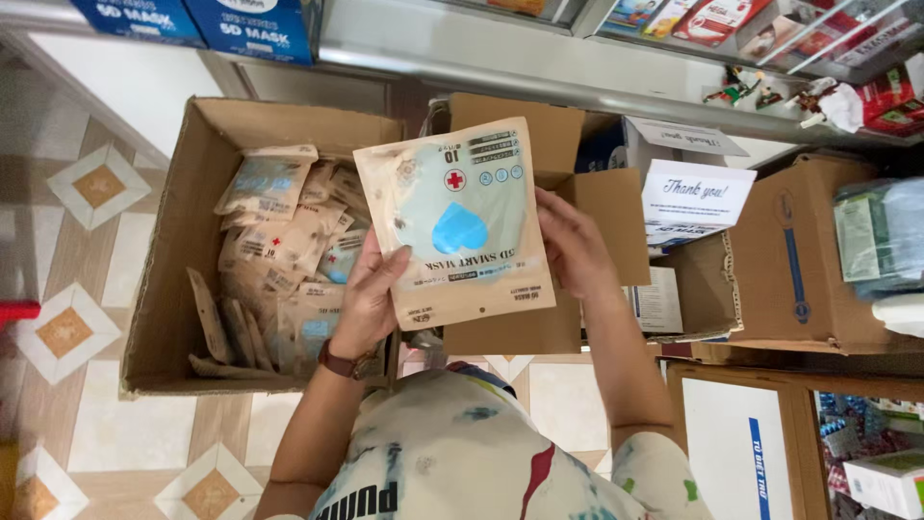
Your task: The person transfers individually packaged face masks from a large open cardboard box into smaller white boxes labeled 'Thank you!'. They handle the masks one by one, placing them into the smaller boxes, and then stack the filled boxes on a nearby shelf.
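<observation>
Two hands grip one flat beige mask pouch (454, 221), held above the open cardboard box (183, 250): the left hand (371, 299) pinches its lower edge, the right hand (570, 246) its side. It is best kept flat, supported at both edges, so no crease forms between the grips.

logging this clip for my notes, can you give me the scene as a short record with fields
setting: tiled floor beside shelving, several cardboard boxes around
left hand: left hand holds the lower left edge of a beige mask packet, brown wristwatch on the wrist
right hand: right hand holds the packet's right edge
packet: flat, held up over the boxes, pale blue mask showing through its window
open box: open cardboard box on the floor to the left, holding many similar packets
other: white thank-you card to the right
</observation>
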